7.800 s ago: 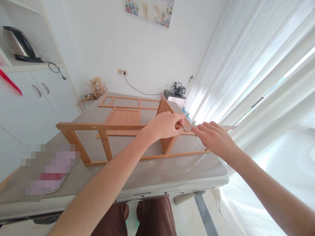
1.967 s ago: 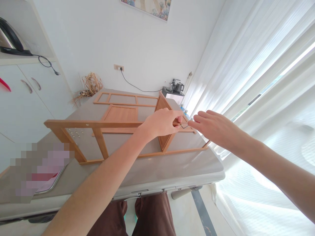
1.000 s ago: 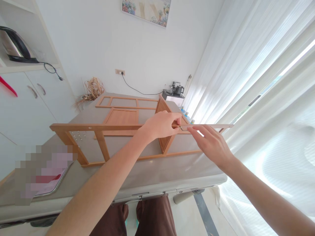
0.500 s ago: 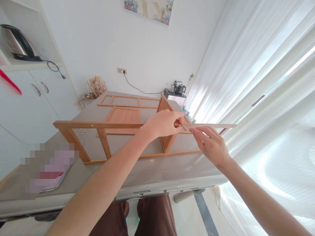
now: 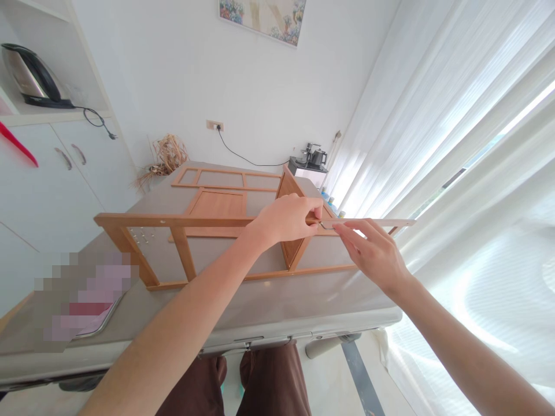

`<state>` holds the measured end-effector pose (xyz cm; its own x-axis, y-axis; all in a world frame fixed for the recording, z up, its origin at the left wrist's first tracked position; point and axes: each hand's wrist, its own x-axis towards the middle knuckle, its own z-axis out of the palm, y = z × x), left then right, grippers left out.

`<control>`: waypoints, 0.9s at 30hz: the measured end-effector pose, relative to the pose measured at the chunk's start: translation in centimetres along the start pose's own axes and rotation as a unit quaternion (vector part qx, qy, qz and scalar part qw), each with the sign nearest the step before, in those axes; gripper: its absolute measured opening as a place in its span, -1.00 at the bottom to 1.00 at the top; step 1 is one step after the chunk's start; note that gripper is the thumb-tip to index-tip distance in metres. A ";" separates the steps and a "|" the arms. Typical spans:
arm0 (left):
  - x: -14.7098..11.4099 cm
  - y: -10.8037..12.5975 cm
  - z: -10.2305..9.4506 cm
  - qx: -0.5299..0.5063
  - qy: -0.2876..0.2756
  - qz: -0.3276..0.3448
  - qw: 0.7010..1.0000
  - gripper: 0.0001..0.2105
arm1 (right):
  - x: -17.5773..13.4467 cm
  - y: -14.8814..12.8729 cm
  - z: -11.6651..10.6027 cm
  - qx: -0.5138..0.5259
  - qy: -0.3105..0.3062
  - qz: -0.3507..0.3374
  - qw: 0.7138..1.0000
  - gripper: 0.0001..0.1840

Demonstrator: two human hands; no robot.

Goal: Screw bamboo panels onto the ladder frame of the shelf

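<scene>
A wooden frame (image 5: 208,220) stands on edge on the table, its top rail running left to right. My left hand (image 5: 290,216) is closed round that rail near the middle, thumb and fingers beside a screw hole. Between the thumb and fingers of my right hand (image 5: 368,248) is a small bent Allen key (image 5: 327,226); its tip meets the rail by my left fingertips. The screw itself is hidden. Beneath the hands a wooden panel (image 5: 295,251) stands crosswise, touching the frame.
On the grey table (image 5: 260,300) lie a flat wooden panel (image 5: 221,202), another slatted frame (image 5: 221,171) and several small screws (image 5: 142,236). A blurred pinkish item (image 5: 87,306) lies front left. White curtains (image 5: 477,231) hang close on the right. Dried stalks (image 5: 167,156) stand behind.
The Allen key has turned slightly, with my right hand shifting a little. My left hand stays on the rail, and the frame looks still.
</scene>
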<state>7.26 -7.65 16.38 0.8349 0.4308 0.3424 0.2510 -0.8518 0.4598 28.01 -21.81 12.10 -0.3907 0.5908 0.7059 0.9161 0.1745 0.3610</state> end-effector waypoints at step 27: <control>0.0 0.0 -0.1 0.003 -0.005 -0.014 1.000 -0.87 | -1.3 -2.5 1.7 0.082 0.035 0.101 0.991 -0.65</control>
<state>7.22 -7.65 16.42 0.8323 0.4512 0.3221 0.2765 -0.8414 0.4643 26.35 -21.69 9.29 -0.1979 0.5715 0.7964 0.9763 0.1872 0.1083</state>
